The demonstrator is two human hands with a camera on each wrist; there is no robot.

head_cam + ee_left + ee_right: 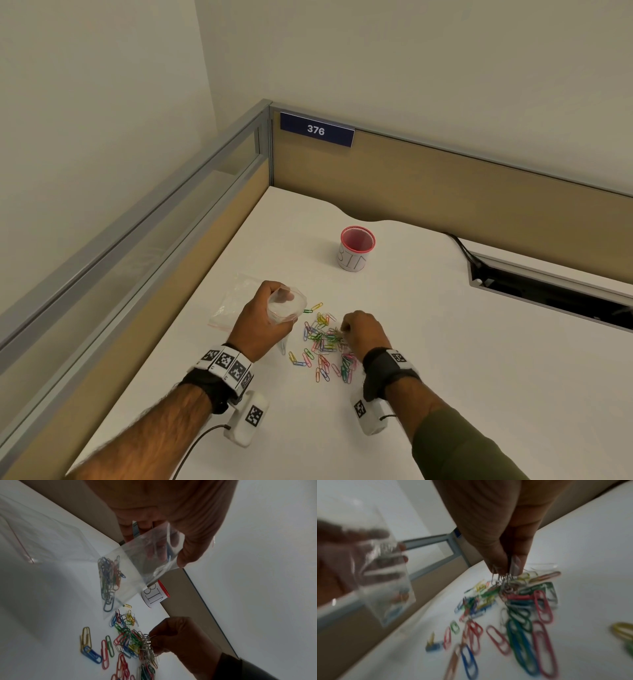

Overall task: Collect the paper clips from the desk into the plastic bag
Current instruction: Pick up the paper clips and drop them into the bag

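The paper clips are lying scattered flat on the white table, coloured red, blue, green, yellow and pink, their long axes pointing every which way with no common direction; the densest tangle is sitting at the middle of the spread. At the right edge of that pile, the right hand is reaching down with its fingertips bunched together, pinching a small cluster of silvery clips that are hanging downward from the pinch into the pile. Just left of the pile, the left hand is gripping a small clear plastic bag above the table, thumb and fingers curled round its upper part so that the mouth is gaping upward in the head view and the bag's long axis is running down toward the table. A bundle of coloured clips is already sitting in the bag's lower end, packed roughly along its length. Beyond the left hand from the pile, a second clear bag with a red seal strip is lying flat on the table. Farther beyond the pile, a white cup with a red rim is standing upright, hand-lettered "BIN" on its side; nothing is showing inside it. Farthest off, a blue plate on the partition is reading "376".
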